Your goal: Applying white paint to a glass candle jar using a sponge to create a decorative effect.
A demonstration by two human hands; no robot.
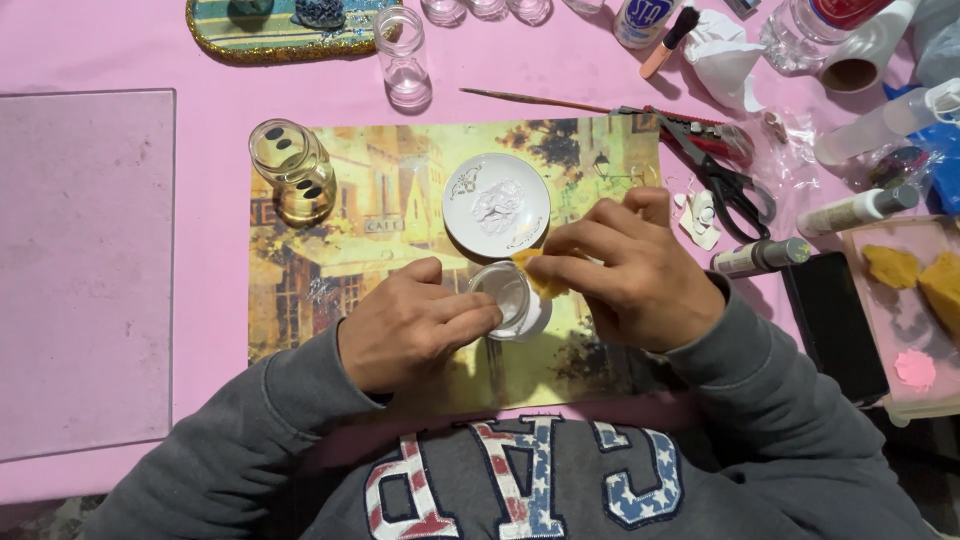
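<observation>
The left hand (415, 320) closes its grip around a small clear jar (510, 298), fingers wrapped on its near side. The right hand (625, 275) pinches a yellow sponge (538, 272) between its fingertips and presses it against the jar's far rim. Both hands meet over a printed mat (340, 250) on the pink bench (200, 70).

Just beyond the two grips, almost touching the sponge, lies a white plate (496, 205) smeared with white paint. Farther left of the left grip stands a glass jar (293, 170) of yellowish liquid with dark spots, well apart from the hands. Past the plate, an empty clear jar (403, 58) stands off the mat, and a brush (530, 99) lies along the mat's far edge.

Right of the right grip the bench is crowded: scissors (720, 170) lie just beyond the knuckles, two tubes (762, 256) rest near the wrist, and a dark slab (832, 320) lies beside the forearm. A pink tray (905, 335) with more sponge pieces sits at the right edge.

Left of the left grip, a clear sheet (85, 270) lies flat, with bare mat in between. The mat's near edge runs under both forearms, close to the person's body.
</observation>
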